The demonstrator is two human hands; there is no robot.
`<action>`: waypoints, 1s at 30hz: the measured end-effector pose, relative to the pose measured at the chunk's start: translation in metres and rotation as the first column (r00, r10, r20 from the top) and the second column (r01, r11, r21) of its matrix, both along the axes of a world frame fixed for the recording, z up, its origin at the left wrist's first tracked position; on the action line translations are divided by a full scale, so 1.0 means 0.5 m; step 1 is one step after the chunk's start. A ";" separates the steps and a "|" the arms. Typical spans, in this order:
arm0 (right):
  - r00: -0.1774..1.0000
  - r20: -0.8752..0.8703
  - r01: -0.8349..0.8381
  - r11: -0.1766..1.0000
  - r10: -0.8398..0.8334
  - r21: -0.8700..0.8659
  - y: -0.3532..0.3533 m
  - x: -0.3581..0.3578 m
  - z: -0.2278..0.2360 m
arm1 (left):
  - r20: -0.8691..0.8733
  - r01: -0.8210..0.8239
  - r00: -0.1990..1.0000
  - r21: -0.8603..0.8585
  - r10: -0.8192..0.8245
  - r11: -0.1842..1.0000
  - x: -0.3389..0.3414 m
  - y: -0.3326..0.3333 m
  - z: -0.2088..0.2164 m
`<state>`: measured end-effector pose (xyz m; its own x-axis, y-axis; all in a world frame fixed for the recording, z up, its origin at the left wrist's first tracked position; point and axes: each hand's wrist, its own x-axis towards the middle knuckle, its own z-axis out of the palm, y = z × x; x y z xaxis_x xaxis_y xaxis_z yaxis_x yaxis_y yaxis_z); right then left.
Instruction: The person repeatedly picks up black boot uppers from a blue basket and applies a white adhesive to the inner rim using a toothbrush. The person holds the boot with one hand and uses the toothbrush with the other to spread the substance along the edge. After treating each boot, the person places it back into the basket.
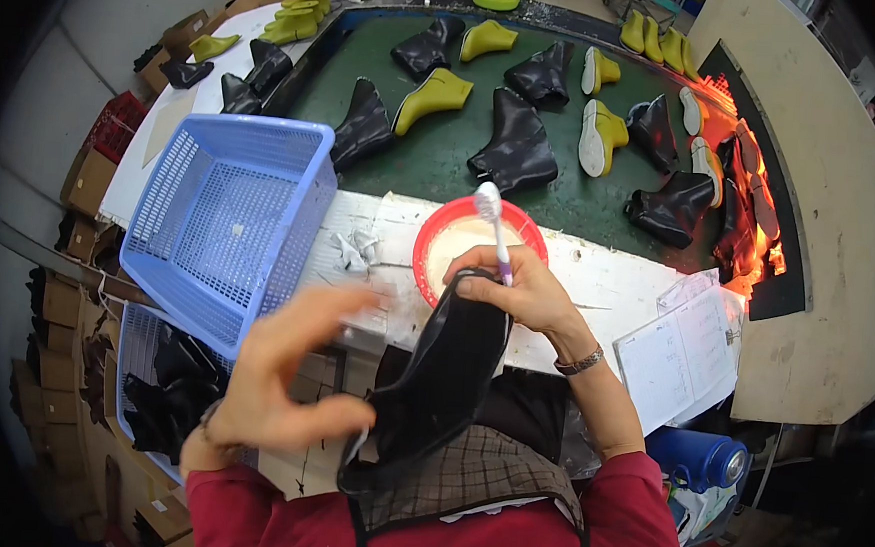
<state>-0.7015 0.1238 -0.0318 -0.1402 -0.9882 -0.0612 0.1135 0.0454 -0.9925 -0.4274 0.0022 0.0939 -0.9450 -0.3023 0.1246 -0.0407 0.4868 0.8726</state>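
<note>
My right hand is closed on the edge of a black boot upper. The same hand also grips a toothbrush with a white and purple handle, its head pointing up and coated white. The upper hangs toward my lap, its dark inside facing me. My left hand, blurred by motion, is open beside the upper, fingers and thumb spread. Whether its thumb touches the upper, I cannot tell. Just beyond my right hand stands a red bowl of cream-coloured liquid, partly hidden by the hand.
An empty blue basket stands at the left, above another holding black pieces. Black boot uppers and yellow shoe lasts lie on a green belt, leading to a glowing heater at right. An open notebook and blue flask are at right.
</note>
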 end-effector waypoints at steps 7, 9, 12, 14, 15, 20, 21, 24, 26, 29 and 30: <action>0.967 -0.226 0.119 0.993 -0.120 -0.018 0.021 0.035 -0.011 | 0.116 0.031 0.990 0.385 -0.082 0.922 -0.070 0.068 -0.180; 0.910 -0.378 0.178 0.984 -0.169 -0.013 0.035 0.001 -0.034 | 0.222 -0.129 0.974 0.711 -0.047 0.692 -0.078 0.060 -0.208; 0.500 -0.801 0.391 0.911 -0.329 -0.130 0.066 -0.073 -0.061 | 0.336 -0.325 0.933 0.625 0.130 0.710 -0.057 0.035 -0.230; 0.346 -0.909 0.377 0.922 -0.231 -0.091 0.064 -0.088 -0.073 | 0.300 -0.344 0.925 0.411 0.232 0.844 -0.057 0.016 -0.237; 0.287 -0.941 0.326 0.942 -0.179 -0.080 0.056 -0.094 -0.082 | 0.350 -0.368 0.903 0.340 0.247 0.865 -0.066 0.008 -0.232; 0.123 -0.988 0.216 0.974 -0.091 -0.062 0.051 -0.101 -0.092 | 0.425 -0.415 0.856 0.227 0.294 0.881 -0.113 -0.041 -0.221; 0.129 -0.982 0.218 0.970 -0.139 -0.108 0.065 -0.108 -0.093 | 0.438 -0.423 0.853 0.258 0.285 0.869 -0.117 -0.050 -0.222; 0.199 -0.943 0.194 0.954 -0.267 -0.229 0.084 -0.127 -0.085 | 0.503 -0.385 0.842 0.306 0.196 0.871 -0.134 -0.076 -0.225; 0.374 -0.862 0.227 0.935 -0.344 -0.274 0.093 -0.131 -0.066 | 0.495 -0.367 0.856 0.382 0.148 0.848 -0.149 -0.071 -0.219; 0.568 -0.711 0.157 0.903 -0.414 -0.401 0.079 -0.120 -0.022 | 0.537 -0.297 0.844 0.483 -0.010 0.824 -0.167 -0.078 -0.244; 0.561 -0.713 0.134 0.896 -0.420 -0.422 0.073 -0.115 -0.013 | 0.553 -0.282 0.833 0.482 -0.038 0.830 -0.178 -0.080 -0.243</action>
